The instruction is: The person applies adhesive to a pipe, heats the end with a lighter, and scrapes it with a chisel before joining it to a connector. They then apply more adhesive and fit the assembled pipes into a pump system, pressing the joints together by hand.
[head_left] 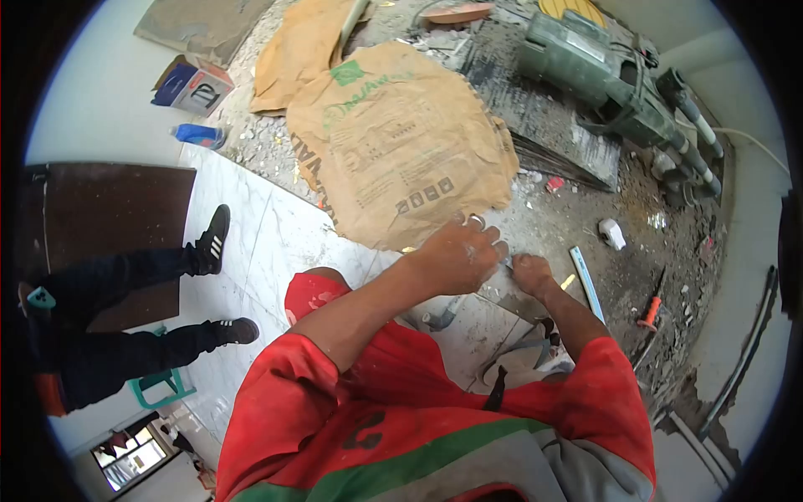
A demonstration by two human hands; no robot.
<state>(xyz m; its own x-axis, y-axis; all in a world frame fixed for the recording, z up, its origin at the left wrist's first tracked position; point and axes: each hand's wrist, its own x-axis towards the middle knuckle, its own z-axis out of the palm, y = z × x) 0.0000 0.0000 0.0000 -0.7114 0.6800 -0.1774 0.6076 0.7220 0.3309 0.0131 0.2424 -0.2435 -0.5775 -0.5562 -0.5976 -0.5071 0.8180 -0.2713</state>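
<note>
- Both your arms stretch forward, red sleeves at the elbows, and here your left hand (460,258) sits at the near edge of the big brown paper (401,142).
- Left grip: fingers bent, knuckles up, and whether they pinch anything, I can't tell from here!
- Your right hand (533,274) is just beside it, fingers curled in tight; what that grip has inside, if anything, can't be told either.
- Between the two, a small grey bit (507,262) peeks out, too small to name.
- The paper lies spread on the floor just beyond your left hand, printed side up, a green mark near its far end; contact with your fingers is unclear.
- A second brown sheet (301,46) lies past it, the two overlapping.
- Over to your right, a blue-and-white bar (587,283) lies by your right forearm, and farther out there's a screwdriver (651,311) with an orange handle.
- A white lump (612,234) rests on the grimy ground ahead of the bar.
- Up at far right, the big green power tool (577,67) lies on its side, well apart from your hands.
- Far left, a box (199,87) and a blue bottle (199,135) sit near the wall.
- And another person's legs (134,272) are at left, striped shoes (215,240) on the marble tiles (251,222), beside a green stool (163,386).
</note>
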